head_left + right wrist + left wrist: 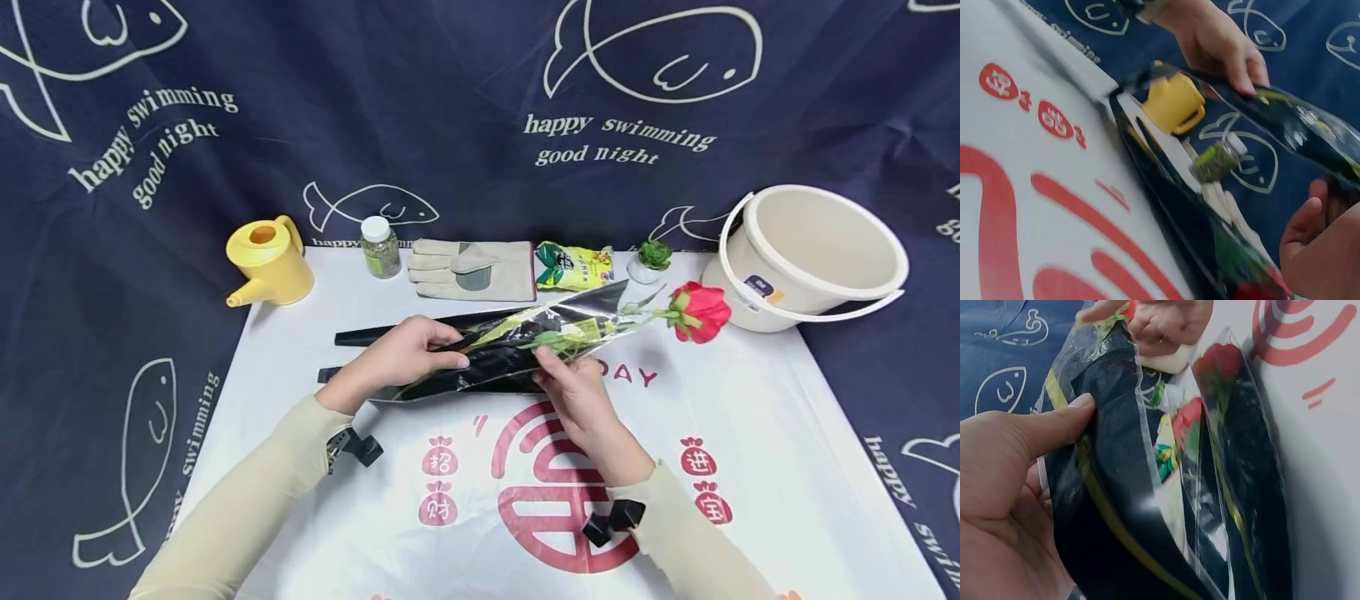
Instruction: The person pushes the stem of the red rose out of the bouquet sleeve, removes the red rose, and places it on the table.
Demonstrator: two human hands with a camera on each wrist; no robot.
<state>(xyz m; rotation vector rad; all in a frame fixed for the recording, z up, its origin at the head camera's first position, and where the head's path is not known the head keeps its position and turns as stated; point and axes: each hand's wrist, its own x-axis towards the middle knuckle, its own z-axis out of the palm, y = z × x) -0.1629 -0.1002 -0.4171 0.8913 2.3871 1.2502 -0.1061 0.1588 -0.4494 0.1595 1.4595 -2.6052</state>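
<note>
A single red rose (699,312) lies in a black-and-clear flower sleeve (495,362), its bloom sticking out past the right end. My left hand (412,354) pinches the sleeve toward its lower end, thumb on top in the left wrist view. Near the open end, my right hand (581,404) holds the same sleeve, thumb on the near side; its other fingers are partly hidden. Below the held sleeve, two more wrapped roses lie on the table; the left wrist view shows one wrapped rose (1219,362) and another red bloom (1189,422) beside it.
Along the back stand a yellow watering can (270,262), a jar with a white lid (381,248), work gloves (472,271), a yellow packet (573,267) and a small potted plant (651,260). A beige bucket (806,258) is at the right. A white printed cloth (360,517) covers the table.
</note>
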